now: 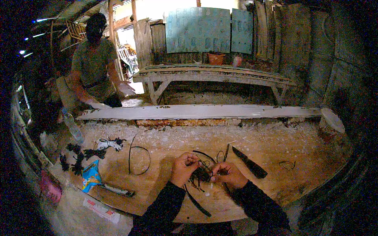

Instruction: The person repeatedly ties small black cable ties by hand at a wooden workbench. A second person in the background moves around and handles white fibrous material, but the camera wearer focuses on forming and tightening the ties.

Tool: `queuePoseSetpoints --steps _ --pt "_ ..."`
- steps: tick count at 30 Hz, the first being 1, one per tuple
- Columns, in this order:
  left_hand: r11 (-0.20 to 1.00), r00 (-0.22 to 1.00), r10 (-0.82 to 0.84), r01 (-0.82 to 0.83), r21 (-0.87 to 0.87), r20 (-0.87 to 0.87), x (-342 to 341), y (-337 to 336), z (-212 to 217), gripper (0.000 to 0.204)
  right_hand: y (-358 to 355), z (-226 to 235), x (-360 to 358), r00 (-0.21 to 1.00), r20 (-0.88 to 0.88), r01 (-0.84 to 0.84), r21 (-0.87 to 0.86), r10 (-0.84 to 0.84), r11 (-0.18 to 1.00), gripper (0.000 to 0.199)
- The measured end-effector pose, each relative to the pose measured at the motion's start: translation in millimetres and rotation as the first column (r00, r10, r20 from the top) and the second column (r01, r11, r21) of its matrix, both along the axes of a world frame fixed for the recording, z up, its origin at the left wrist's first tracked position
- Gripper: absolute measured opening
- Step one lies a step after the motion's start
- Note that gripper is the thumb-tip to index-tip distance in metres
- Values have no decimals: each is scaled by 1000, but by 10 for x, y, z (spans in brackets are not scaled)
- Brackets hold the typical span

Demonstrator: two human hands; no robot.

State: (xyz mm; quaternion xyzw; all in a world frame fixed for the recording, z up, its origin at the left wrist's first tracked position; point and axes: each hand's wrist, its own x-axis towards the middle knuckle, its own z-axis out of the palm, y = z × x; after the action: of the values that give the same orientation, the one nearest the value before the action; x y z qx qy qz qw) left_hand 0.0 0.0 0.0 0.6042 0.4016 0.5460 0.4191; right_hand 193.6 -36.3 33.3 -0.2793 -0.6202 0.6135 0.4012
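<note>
My left hand (184, 169) pinches thin dark cord at the near middle of the wooden tabletop. Facing it, my right hand (231, 175) is also closed, with thumb and finger on the same cord. A small dark bundle of cord (201, 174) sits between the two hands, its loose loops and ends sticking out; its exact form is hard to make out. From beneath the hands a flat black strap (197, 202) runs toward the near edge. To the right of my right hand lies a dark knife-shaped tool (250, 162), its broad end nearest me.
Left on the tabletop (157, 196) are black cord bundles (76, 157), a white cord bundle (109, 144), a blue packet (91, 176) and a plastic bottle (73, 126). A long white board (197, 112) spans the far edge. Another person (94, 63) stands far left; a bench (212, 72) stands behind.
</note>
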Motion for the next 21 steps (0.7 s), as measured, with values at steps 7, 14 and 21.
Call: queuePoseSetpoints --steps 7,14,21 --pt "988 985 -142 146 -39 96 2 -87 148 28 -29 -5 -71 978 -136 142 -128 -159 982 18" --pt "869 890 -387 440 -226 242 31 -202 249 44 144 -127 -57 884 -143 455 45 -445 889 19" --pt "716 730 -654 682 -150 197 122 -216 133 46 124 -82 -77 781 1 565 422 -624 709 14"
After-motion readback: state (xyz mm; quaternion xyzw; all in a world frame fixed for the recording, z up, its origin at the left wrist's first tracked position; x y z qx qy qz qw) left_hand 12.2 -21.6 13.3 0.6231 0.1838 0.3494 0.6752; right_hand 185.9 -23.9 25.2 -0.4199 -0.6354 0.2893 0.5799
